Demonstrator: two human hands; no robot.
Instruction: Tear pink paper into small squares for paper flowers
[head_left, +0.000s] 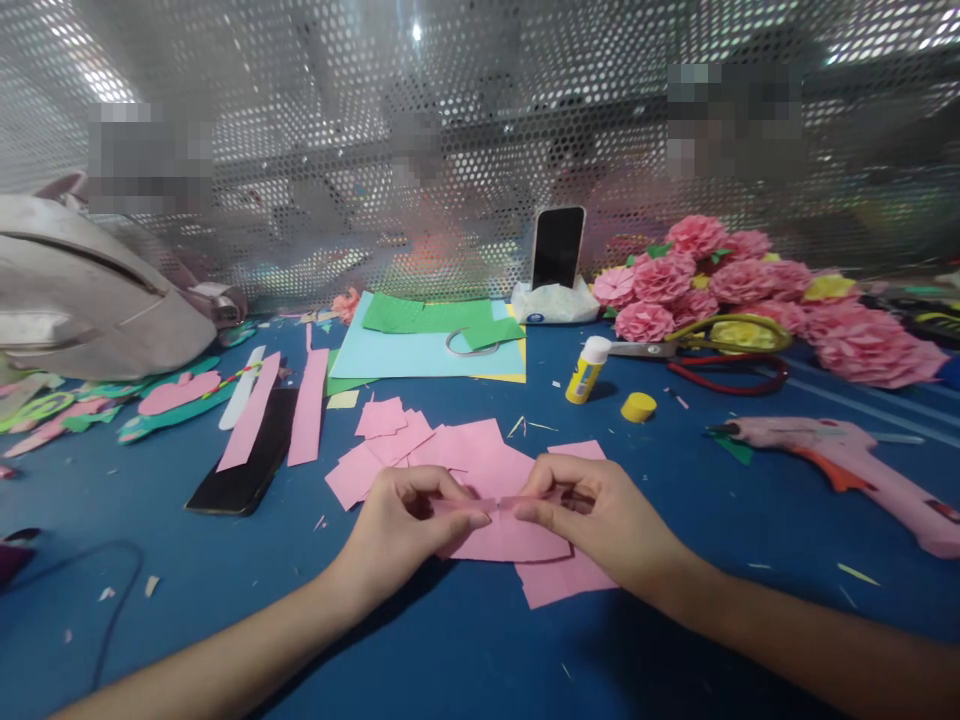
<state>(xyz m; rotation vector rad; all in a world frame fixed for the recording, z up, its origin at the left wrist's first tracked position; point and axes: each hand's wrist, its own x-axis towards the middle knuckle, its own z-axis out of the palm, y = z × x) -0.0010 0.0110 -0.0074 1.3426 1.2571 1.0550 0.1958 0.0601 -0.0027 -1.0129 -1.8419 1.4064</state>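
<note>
Both my hands meet over the blue table (450, 650), pinching one folded piece of pink paper (501, 503) between thumbs and forefingers. My left hand (409, 525) grips its left end, my right hand (596, 515) its right end, fingers curled shut. Under and behind the hands lie several loose pink paper squares (457, 450), some overlapping.
A glue stick (586, 370) and its yellow cap (638, 406) lie ahead right, with scissors (697, 345), a heap of pink paper flowers (750, 285) and a pink glue gun (847, 460). Coloured sheets (427, 345), a propped phone (558, 247), pink strips (309, 405) and a black phone (244, 470) are further back and left.
</note>
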